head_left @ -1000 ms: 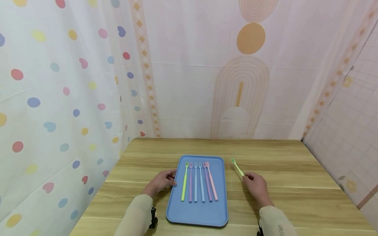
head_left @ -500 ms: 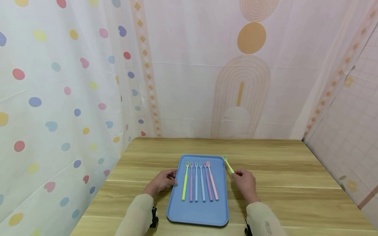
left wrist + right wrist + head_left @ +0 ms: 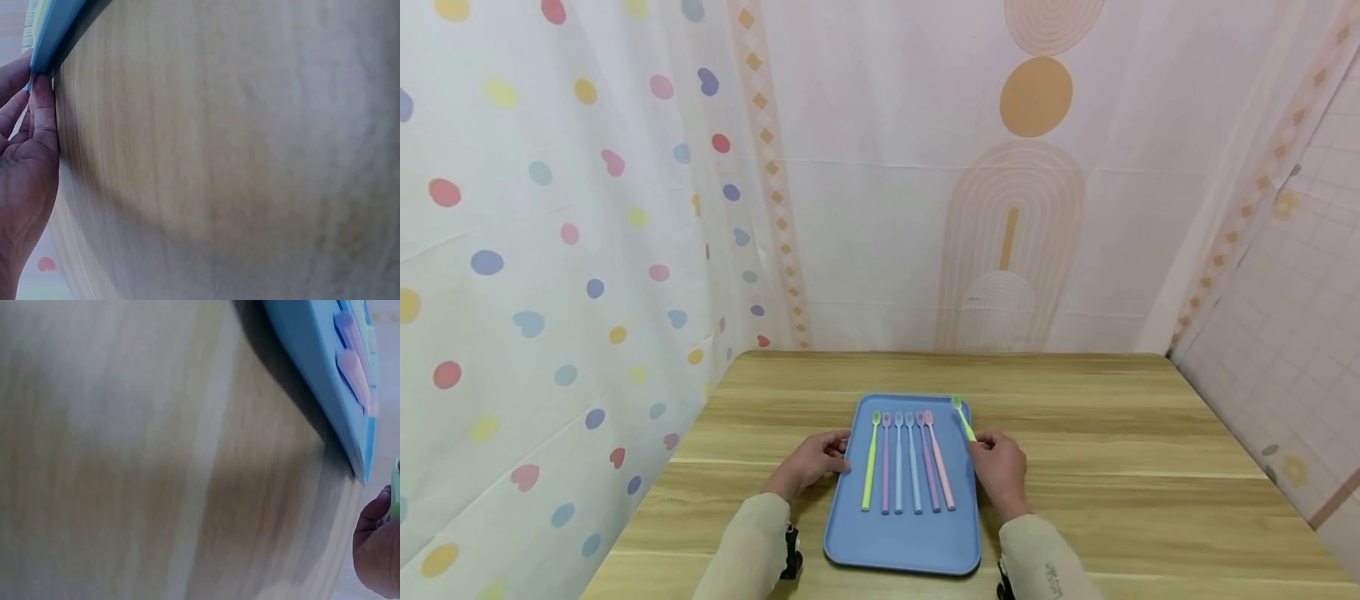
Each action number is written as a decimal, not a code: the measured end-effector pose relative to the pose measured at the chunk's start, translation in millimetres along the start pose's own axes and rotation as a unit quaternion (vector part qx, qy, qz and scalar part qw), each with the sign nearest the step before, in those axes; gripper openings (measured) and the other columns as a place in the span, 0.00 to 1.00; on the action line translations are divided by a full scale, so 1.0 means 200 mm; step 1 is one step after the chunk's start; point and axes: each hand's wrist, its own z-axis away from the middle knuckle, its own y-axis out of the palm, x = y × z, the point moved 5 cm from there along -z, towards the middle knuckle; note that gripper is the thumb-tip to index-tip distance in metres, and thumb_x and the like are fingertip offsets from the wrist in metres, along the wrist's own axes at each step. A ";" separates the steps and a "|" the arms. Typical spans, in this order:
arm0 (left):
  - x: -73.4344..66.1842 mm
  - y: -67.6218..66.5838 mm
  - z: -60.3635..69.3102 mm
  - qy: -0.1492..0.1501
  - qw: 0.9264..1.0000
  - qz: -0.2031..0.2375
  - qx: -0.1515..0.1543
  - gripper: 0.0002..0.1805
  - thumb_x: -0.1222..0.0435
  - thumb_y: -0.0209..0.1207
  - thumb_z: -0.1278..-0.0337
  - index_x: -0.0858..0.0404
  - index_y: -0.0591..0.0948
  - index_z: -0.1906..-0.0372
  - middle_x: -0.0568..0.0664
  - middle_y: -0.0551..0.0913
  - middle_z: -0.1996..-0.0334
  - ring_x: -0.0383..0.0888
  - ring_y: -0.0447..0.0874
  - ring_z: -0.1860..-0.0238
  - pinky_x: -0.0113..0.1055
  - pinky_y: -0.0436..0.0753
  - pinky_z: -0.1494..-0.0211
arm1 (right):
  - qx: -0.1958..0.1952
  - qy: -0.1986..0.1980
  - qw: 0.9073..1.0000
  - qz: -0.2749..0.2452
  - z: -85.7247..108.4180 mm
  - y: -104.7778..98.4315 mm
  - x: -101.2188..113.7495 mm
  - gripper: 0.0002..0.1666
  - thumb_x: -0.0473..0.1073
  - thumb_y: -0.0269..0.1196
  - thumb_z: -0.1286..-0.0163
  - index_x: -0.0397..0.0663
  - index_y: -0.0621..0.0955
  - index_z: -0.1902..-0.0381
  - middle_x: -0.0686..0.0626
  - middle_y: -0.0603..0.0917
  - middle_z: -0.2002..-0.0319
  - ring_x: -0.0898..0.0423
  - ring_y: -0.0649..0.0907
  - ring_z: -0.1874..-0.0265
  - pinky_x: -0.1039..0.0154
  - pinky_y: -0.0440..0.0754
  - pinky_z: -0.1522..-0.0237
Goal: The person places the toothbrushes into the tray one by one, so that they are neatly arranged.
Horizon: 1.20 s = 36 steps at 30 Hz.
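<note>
A blue tray (image 3: 901,542) lies on the table with a row of several toothbrushes in it. From left to right come a yellow-green toothbrush (image 3: 870,467), a purple one, two light blue ones, another purple one and a pink toothbrush (image 3: 942,471). My left hand (image 3: 811,460) pinches the tray's left edge between thumb and fingers, as the left wrist view also shows. With its fingertips, my right hand (image 3: 1002,468) holds another yellow-green toothbrush (image 3: 966,423) over the tray's upper right edge, bristle head pointing away; its handle end is hidden in the hand.
The wooden table (image 3: 1120,433) extends on both sides of the tray and behind it. A dotted curtain (image 3: 550,250) hangs along the left, a patterned one (image 3: 880,233) at the back, and a checked one (image 3: 1292,333) on the right.
My right hand has moved left with the yellow-green toothbrush, from the bare table to above the tray's right edge. The left hand and the tray stay in place.
</note>
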 end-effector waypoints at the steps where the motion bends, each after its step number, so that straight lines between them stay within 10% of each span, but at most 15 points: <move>1: 0.00 0.00 0.00 0.000 1.000 0.001 0.000 0.34 0.79 0.66 0.49 0.74 0.72 0.34 0.55 0.77 0.58 0.49 0.73 0.57 0.38 0.75 0.55 | -0.001 0.001 1.000 -0.001 0.00 0.01 0.00 0.13 0.37 0.65 0.36 0.33 0.85 0.56 0.44 0.85 0.66 0.51 0.81 0.68 0.58 0.79 0.66; 16: -0.01 0.00 0.00 0.003 1.000 0.003 0.003 0.33 0.80 0.66 0.49 0.74 0.72 0.34 0.55 0.77 0.59 0.49 0.73 0.58 0.38 0.75 0.56 | -0.024 0.017 0.999 0.013 0.05 0.16 0.02 0.12 0.38 0.64 0.35 0.36 0.85 0.57 0.45 0.84 0.66 0.52 0.80 0.69 0.55 0.81 0.64; 36: -0.01 0.00 0.01 0.000 1.000 0.006 0.000 0.34 0.80 0.66 0.50 0.73 0.72 0.34 0.55 0.77 0.59 0.49 0.72 0.58 0.38 0.74 0.57 | -0.083 -0.008 0.984 0.157 0.09 0.22 0.03 0.13 0.47 0.67 0.39 0.47 0.89 0.60 0.49 0.87 0.68 0.47 0.82 0.68 0.49 0.70 0.63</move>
